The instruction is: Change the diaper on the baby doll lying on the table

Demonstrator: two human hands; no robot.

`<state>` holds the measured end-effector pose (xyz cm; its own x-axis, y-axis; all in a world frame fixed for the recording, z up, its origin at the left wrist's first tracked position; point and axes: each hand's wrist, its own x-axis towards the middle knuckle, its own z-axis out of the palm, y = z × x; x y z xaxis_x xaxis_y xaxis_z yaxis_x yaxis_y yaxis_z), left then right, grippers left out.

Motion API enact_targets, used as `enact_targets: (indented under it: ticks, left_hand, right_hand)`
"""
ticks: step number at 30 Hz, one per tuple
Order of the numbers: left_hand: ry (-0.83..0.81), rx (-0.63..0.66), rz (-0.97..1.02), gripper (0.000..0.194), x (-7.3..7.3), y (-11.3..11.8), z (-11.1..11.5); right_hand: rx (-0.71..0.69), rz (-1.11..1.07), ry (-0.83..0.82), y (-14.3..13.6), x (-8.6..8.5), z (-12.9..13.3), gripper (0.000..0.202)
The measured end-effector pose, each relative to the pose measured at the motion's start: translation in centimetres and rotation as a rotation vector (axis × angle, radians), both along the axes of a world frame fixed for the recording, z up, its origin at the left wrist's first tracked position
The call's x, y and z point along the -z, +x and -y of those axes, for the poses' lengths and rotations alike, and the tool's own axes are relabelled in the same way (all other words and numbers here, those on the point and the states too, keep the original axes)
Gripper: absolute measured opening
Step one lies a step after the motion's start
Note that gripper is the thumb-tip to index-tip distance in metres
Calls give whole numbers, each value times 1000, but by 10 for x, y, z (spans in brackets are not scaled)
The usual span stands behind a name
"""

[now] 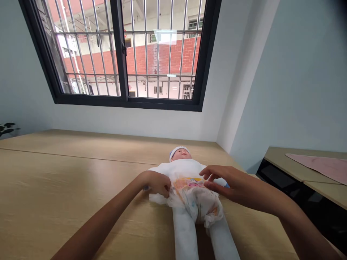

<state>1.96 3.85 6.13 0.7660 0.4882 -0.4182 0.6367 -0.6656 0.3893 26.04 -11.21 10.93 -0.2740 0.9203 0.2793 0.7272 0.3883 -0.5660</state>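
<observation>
A baby doll in white clothes and a white and blue hat lies on its back on the wooden table, legs toward me. Around its hips is a diaper with a coloured print at the waist. My left hand is closed at the diaper's left edge, fingers curled against it, and a white tab sticks out below the hand. Over the right side of the doll's waist hovers my right hand, its fingers apart and slightly bent, with nothing in them.
Behind the table is a wall with a dark-framed, barred window. At the right stands a cabinet with a dark glossy front and a pink cloth on top. Plant leaves show at the far left.
</observation>
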Motion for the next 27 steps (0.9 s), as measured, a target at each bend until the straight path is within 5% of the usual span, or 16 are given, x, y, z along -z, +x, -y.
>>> enact_targets:
  ticks: [4,8,10,15,21,27]
  left_hand:
    - [-213,10,4,14,-19,-7,-1]
    - [-531,50,-9,15,-20,-4,0]
    - [-512,67,11,15,-18,-3,0]
    - [-165,15,105,14,-7,-4,-11]
    - [-556,-107,205,19,14,-7,-27]
    - [-582,-132,346,28,10,-5,-25]
  right_hand:
    - [-68,105,57,-28,2,2,13]
    - [-209,159,151,-63,12,2,13]
    - [-274,174,214,-76,22,1,15]
    - [-304,128,332,-82,42,-4,12]
    - [-293,210,374,-77,40,-4,13]
    - [-261,476,462,-95,58,-8,16]
